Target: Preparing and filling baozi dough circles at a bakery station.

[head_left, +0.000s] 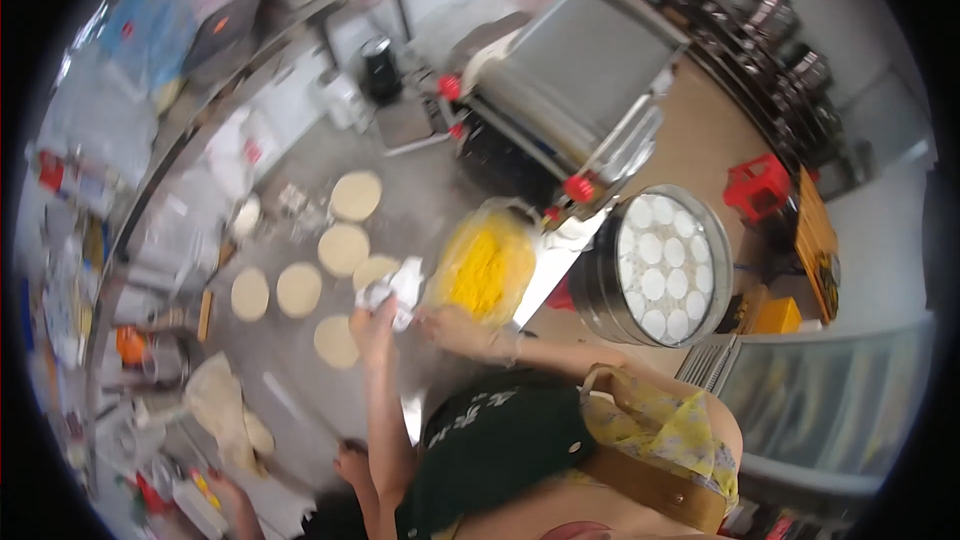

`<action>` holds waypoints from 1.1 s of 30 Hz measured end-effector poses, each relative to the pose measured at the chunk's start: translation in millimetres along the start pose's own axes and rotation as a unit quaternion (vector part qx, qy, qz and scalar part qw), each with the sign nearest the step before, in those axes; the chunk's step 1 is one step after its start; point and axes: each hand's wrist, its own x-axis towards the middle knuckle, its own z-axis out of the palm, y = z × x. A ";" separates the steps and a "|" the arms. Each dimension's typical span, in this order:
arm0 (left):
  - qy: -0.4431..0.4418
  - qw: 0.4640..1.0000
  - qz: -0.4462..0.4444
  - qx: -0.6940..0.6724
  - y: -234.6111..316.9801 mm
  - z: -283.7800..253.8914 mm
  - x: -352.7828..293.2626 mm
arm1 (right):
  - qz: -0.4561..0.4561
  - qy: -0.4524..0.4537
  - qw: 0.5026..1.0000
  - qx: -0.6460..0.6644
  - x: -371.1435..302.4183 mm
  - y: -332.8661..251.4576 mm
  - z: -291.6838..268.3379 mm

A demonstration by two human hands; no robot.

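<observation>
My left hand (375, 332) is closed around a crumpled white sheet (402, 290), paper or thin cloth; blur hides which. It is held just over a round of flattened dough (376, 272), partly covering it. My right hand (458, 330) is at the near edge of a clear-lined bowl (522, 285) of shredded yellow filling (484, 265). Its fingers are smeared, so their pose and any contents are unclear. Several more pale dough rounds, such as one (299, 289) to the left, lie flat on the grey worktop (300, 360).
A dough-rolling machine (590, 60) with red knobs stands beyond the bowl. To the right sits a round steamer (655, 270) holding several white discs. At lower left, another person's hands (352, 465) are by a pale stick (295, 402); dough (222, 410) lies near them.
</observation>
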 end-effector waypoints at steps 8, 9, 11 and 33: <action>0.171 0.940 0.026 0.294 -0.2 11.2 17.5 | 0.004 0.023 1.000 0.020 9.1 -10.4 -13.6; 0.187 0.937 0.021 0.295 -0.6 4.7 14.6 | 0.006 0.026 1.000 0.012 8.9 -10.9 -10.7; 0.218 0.905 0.151 0.334 1.8 -6.2 9.0 | 0.000 0.008 1.000 -0.004 8.7 -9.5 -4.3; -0.124 0.867 0.204 0.437 47.1 -47.7 -18.5 | -0.041 -0.177 0.968 -0.176 34.4 -51.6 -44.1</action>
